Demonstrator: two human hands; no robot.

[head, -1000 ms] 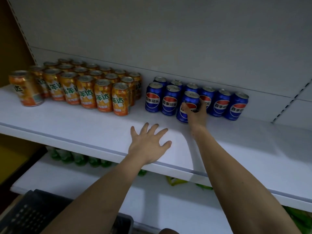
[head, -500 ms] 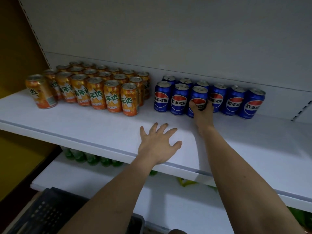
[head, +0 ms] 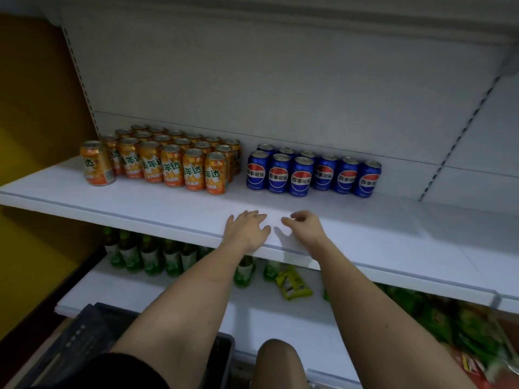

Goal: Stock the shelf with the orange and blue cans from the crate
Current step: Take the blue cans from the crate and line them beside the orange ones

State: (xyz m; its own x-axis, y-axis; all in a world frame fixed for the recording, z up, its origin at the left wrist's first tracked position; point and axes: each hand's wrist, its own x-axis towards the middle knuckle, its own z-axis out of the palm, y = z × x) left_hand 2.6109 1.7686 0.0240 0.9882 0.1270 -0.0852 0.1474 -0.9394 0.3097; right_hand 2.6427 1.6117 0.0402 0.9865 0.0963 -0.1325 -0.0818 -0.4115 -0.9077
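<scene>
Standing in the front row of the blue cans (head: 313, 172), the third can from the left (head: 302, 176) is free now: half a second ago the right hand's fingers were on its face, nudging it in line, and that hand has since drawn back toward the shelf's front edge. The can stands upright and touches its neighbours, label facing out. To me that reads as one more can placed and squared up.

The blue group sits at the back middle of the shelf (head: 140, 203), with a few more cans behind its left part. To its left, with a small gap between, the orange cans (head: 165, 161) fill several rows toward the shelf's back left, and one orange can (head: 97, 163) stands forward of the rest at the far left end.

The right hand (head: 304, 227) now hovers or rests near the front edge, fingers loosely curled and holding nothing; whether it touches the surface I cannot tell. The left hand (head: 247, 230) lies flat with its fingers spread on the same front edge, just beside the right, also gripping nothing.

Below the arms, at the lower left, the dark crate (head: 84, 341) shows only a rim and a slatted wall; its contents are hidden. Since both hands are free and back at the edge, the likely next step is reaching down to it for another can, if any remain. Green bottles (head: 146, 256) and a yellow packet (head: 292, 283) are on the lower shelf.
</scene>
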